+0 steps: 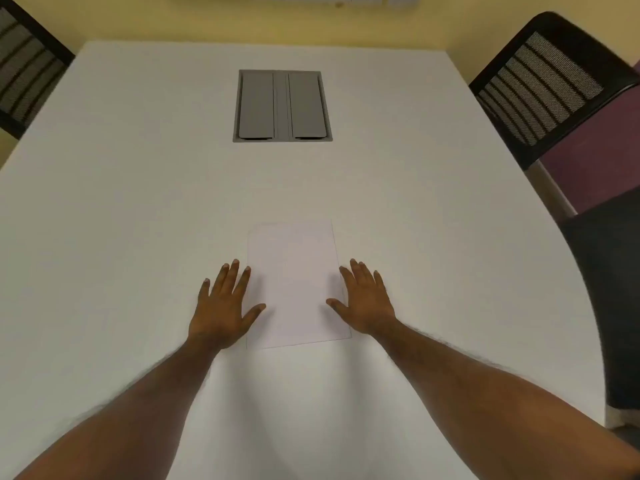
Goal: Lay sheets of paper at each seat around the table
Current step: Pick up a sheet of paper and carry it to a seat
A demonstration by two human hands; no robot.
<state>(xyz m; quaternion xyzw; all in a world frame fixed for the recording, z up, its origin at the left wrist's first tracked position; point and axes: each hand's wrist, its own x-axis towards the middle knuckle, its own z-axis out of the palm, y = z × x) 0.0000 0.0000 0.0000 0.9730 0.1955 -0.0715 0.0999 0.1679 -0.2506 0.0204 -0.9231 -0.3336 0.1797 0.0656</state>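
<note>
One white sheet of paper (pixel 298 285) lies flat on the white table (pixel 104 220), right btwn the two hands. Left hand (pixel 225 303) is palm down, fingers straight, thumb tip on the sheet's left edge, gripping nothing. Right hand (pixel 365 299) is the same, released & flat, thumb and forefinger at the right edge. Well beyond the fingertips a grey cable hatch (pixel 282 105) w/ two closed flaps sits in the tabletop. A black mesh chair (pixel 27 64) stands far out past the left hand, a second mesh chair (pixel 547 88) past the right
</note>
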